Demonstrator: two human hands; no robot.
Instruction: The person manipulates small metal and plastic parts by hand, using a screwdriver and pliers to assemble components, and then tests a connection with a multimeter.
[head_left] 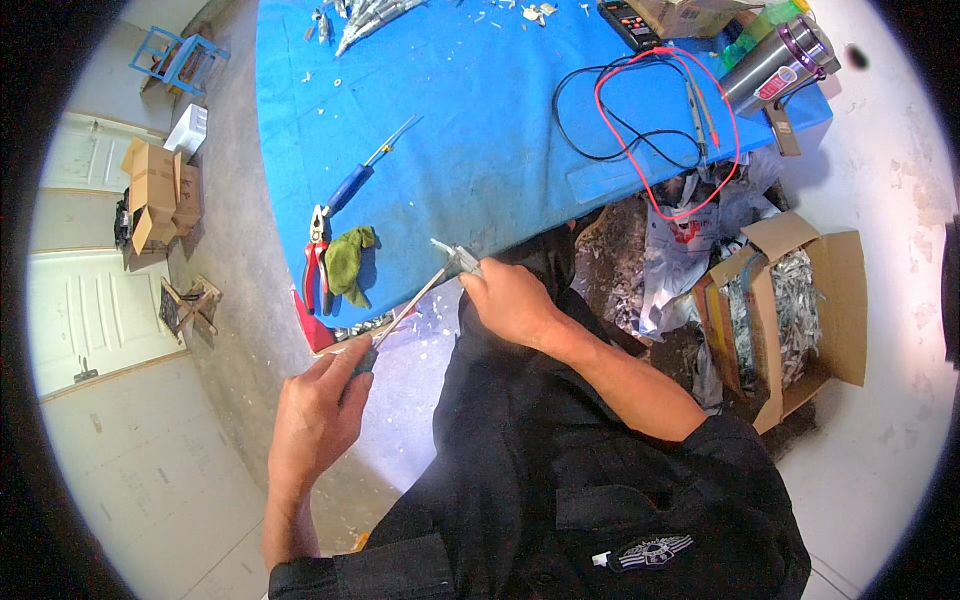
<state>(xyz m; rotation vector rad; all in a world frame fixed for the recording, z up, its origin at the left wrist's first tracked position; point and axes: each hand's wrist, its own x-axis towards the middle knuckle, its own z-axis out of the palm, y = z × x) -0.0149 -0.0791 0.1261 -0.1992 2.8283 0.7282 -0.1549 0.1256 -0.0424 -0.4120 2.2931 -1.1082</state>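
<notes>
My left hand [315,415] is closed around the dark handle of a long-shafted screwdriver [410,306]. Its shaft slants up and right, and the tip meets a small grey metal-looking piece [462,258], whose exact kind I cannot make out. My right hand [512,302] pinches that piece at the near edge of the blue-covered table [450,130]. To the left of the piece lie red-and-black pliers [316,265] and a crumpled green cloth [346,264]. A blue-handled screwdriver [350,188] rests just beyond the pliers, pointing away.
Grey pieces [372,20] are heaped at the far edge. A multimeter [630,24] with red and black leads [600,95] and a steel flask [778,66] occupy the far right. Below them, an open cardboard box [845,305] holds shiny scraps. More boxes [165,190] stand along the left wall.
</notes>
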